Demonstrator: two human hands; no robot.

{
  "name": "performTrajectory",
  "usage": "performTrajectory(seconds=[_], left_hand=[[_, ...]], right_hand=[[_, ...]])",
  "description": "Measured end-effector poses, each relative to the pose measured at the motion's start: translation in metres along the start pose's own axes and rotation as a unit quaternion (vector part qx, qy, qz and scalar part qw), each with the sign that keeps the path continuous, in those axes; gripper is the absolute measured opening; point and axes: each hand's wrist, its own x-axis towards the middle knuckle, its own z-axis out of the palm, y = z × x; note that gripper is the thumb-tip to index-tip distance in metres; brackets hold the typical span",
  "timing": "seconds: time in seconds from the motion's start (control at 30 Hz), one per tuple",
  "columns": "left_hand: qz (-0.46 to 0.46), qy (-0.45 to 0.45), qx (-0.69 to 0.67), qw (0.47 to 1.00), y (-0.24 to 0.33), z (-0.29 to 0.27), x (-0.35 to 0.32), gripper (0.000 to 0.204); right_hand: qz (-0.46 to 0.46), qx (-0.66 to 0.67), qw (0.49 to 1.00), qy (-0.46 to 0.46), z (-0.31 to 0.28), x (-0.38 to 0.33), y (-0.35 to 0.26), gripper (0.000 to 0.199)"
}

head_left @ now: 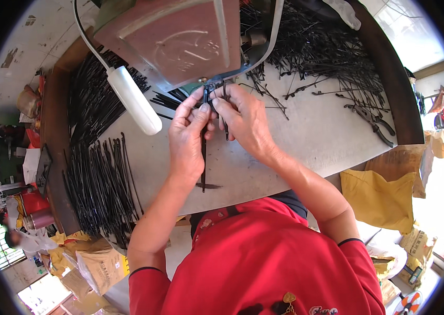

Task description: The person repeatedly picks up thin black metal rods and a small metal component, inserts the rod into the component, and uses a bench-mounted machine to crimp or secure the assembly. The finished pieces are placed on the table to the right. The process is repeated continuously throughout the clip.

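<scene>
Both hands are raised together at the lower front edge of a red-and-green machine head (174, 44). My left hand (184, 134) pinches the upper end of a long thin black strip (204, 163), which hangs down over the table. Beside it, my right hand (245, 118) has its fingers closed on a slim dark part (226, 130) that shows below them. The fingertips of both hands meet around a small black joint under the machine. Exactly how the pieces fit together there is hidden by the fingers.
A white tube lamp (135, 100) hangs left of my hands. Black strips lie in bundles at the near left (98, 189) and far left (101, 100). A tangled heap of black parts (321, 47) covers the far right, with pliers (371, 123) near the raised table rim (403, 105).
</scene>
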Motion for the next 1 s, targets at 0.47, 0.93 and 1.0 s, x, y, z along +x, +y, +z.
performTrajectory(seconds=[0.47,0.93,1.0], left_hand=[[0.018,-0.018,-0.028,0.999,-0.0017,0.0021,0.0021,0.038],[0.015,-0.023,-0.031,0.999,-0.0020,0.0010,0.0031,0.038],[0.012,-0.016,-0.047,0.999,-0.0051,0.0037,0.0024,0.038]], right_hand=[[-0.001,0.017,1.000,0.005,0.0006,-0.0004,-0.0011,0.016],[0.005,0.033,0.999,0.025,0.0052,-0.0014,-0.0008,0.014],[0.009,0.037,0.999,0.031,0.0062,-0.0025,0.0000,0.014]])
